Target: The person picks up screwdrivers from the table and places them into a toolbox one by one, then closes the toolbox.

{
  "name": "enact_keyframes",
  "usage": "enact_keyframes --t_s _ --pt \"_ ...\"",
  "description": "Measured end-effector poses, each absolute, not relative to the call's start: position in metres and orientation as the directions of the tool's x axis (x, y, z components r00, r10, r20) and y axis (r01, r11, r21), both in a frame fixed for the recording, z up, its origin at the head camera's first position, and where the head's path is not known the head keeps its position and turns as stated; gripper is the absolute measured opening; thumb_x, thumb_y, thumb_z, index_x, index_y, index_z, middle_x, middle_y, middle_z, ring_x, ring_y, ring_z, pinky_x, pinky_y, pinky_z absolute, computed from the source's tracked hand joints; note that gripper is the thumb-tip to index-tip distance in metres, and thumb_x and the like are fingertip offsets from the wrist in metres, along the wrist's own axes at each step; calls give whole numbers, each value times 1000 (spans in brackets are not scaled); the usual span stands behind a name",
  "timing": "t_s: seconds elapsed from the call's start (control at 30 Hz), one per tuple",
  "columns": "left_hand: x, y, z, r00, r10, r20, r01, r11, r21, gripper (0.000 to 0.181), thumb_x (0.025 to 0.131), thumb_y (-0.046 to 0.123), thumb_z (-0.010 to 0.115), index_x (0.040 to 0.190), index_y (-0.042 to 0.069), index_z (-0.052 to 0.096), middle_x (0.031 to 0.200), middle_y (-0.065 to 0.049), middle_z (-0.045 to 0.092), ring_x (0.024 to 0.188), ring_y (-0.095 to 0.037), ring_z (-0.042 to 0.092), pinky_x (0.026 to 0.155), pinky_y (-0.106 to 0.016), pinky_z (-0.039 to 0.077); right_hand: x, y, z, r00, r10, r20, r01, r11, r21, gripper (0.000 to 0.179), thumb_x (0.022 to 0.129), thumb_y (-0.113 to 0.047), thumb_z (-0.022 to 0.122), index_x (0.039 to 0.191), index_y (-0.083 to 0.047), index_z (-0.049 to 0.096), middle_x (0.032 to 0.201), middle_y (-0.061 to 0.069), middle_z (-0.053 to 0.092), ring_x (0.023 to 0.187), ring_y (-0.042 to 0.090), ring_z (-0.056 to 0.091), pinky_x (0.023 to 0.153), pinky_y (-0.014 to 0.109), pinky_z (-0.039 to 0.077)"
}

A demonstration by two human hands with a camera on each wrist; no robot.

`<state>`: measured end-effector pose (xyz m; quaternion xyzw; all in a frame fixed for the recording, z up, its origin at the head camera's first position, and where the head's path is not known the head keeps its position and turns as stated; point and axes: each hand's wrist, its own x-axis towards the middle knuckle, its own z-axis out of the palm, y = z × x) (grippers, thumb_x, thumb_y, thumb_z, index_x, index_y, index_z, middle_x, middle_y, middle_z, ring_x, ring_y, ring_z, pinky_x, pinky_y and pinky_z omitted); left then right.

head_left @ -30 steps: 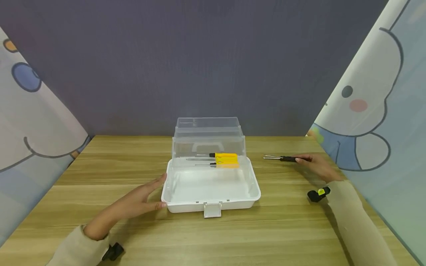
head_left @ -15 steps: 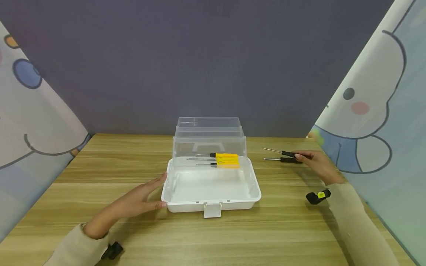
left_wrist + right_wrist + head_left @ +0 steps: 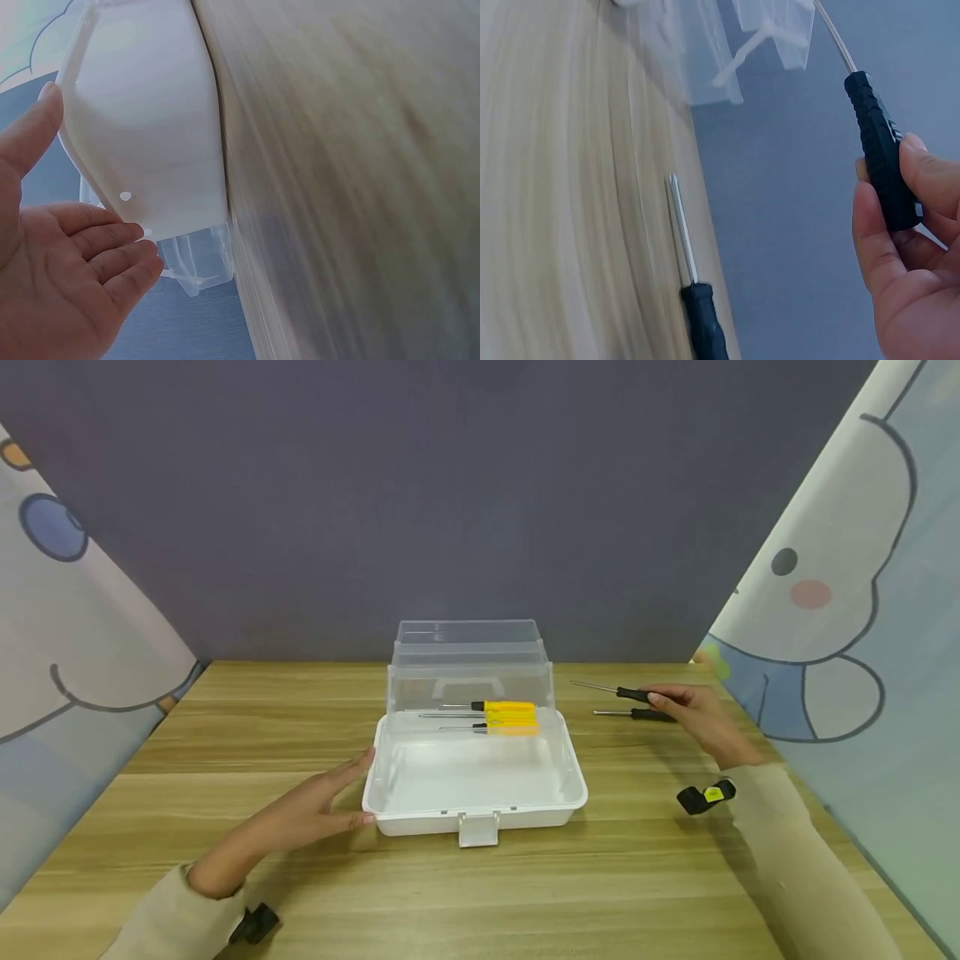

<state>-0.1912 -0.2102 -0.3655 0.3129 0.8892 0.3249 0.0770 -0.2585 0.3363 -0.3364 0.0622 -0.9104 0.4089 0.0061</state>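
Observation:
My right hand (image 3: 693, 714) pinches the black handle of a screwdriver (image 3: 881, 150) between thumb and fingers, its thin metal shaft pointing left and raised above the table. A second black-handled screwdriver (image 3: 651, 714) lies on the table just in front of it. My left hand (image 3: 318, 814) rests against the left side of a white toolbox (image 3: 472, 821), fingers straight and thumb at the rim's front corner. The box stands with its clear lid (image 3: 468, 652) tipped back. Several yellow-handled screwdrivers (image 3: 510, 707) lie side by side at the back inside it, partly seen through the lid.
The wooden table (image 3: 480, 902) runs back to a dark grey wall (image 3: 480, 510). Cartoon-printed curtains (image 3: 847, 593) flank it on both sides. A white latch (image 3: 478, 829) hangs open at the box's front.
My right hand has lifted one black screwdriver away from the other and moved it slightly left and up. The left hand has stayed against the box.

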Motion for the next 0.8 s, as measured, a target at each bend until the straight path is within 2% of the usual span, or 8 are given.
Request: enact_keyframes --t_s 0.1,0.23,0.33,0.57,0.8 --pt "-191 -211 -366 -794 605 61 503 598 624 85 87 40 65 147 -3 22 150 -26 24 135 -44 27 103 -59 26 -259 330 -334 -991 -115 67 -125 645 -754 50 96 -41 52 128 -3 58 109 -14 62 93 -7 55 86 27 46" --pt "-191 -211 -366 -799 599 57 498 605 621 85 87 41 65 147 -2 22 150 -25 24 135 -42 27 104 -57 27 -259 323 -332 -987 -136 90 -155 616 -772 49 96 -38 53 128 -1 58 108 -20 60 98 -6 54 81 16 44" --pt "-191 -211 -366 -799 598 59 498 603 623 85 87 40 65 147 -3 22 150 -25 24 135 -42 27 104 -57 27 -259 317 -329 -986 -141 90 -158 607 -779 49 96 -37 53 128 0 57 111 -15 61 98 -6 53 79 14 43" --pt "-191 -210 -365 -791 608 66 507 591 628 84 87 39 65 147 -3 23 150 -26 24 135 -44 27 103 -59 27 -258 303 -323 -990 -133 56 -128 625 -770 48 95 -38 54 127 -2 59 124 13 59 94 -1 52 74 18 44" --pt "-192 -211 -368 -800 598 55 495 605 623 86 87 41 65 147 -4 23 150 -25 23 136 -42 26 104 -58 26 -262 288 -321 -990 -134 42 -118 630 -767 50 94 -43 54 127 -7 60 128 12 58 97 1 52 77 21 44"
